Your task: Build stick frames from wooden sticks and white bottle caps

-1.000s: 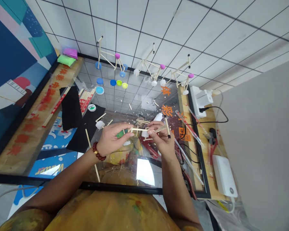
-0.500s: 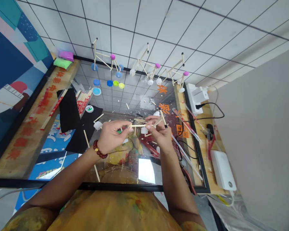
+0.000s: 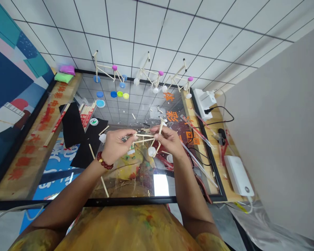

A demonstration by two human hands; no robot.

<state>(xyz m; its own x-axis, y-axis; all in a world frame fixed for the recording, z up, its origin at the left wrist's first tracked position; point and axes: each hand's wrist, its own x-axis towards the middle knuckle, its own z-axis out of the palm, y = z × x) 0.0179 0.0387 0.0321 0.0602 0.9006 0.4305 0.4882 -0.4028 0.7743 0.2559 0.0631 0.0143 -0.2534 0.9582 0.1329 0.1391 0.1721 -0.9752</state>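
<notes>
Over the middle of the glass-topped table, both my hands hold a small frame of pale wooden sticks [image 3: 144, 135]. My left hand [image 3: 116, 146], with a red bead bracelet at the wrist, pinches the frame's left end between thumb and fingertips. The right-hand end, where a short stick angles upward, is gripped by my right hand [image 3: 171, 142]. Below the hands, a white round cap [image 3: 151, 151] sits by the lower sticks; whether it is fixed to them I cannot tell. Left of my left hand lies another white cap [image 3: 102, 138], partly covered.
Stick models with caps as wheels and pink tops [image 3: 161, 73] stand along the back. Blue and yellow caps [image 3: 126, 96] lie before them. Black sheets [image 3: 72, 123] and red-wrapped chopsticks [image 3: 87, 114] are at left. Right are a power strip [image 3: 202, 103], cables and a white box [image 3: 238, 176].
The frame has turned in my hands: the dark-tipped end no longer shows, and lower sticks with the white cap now hang in plain view. The whole scene has shifted slightly left.
</notes>
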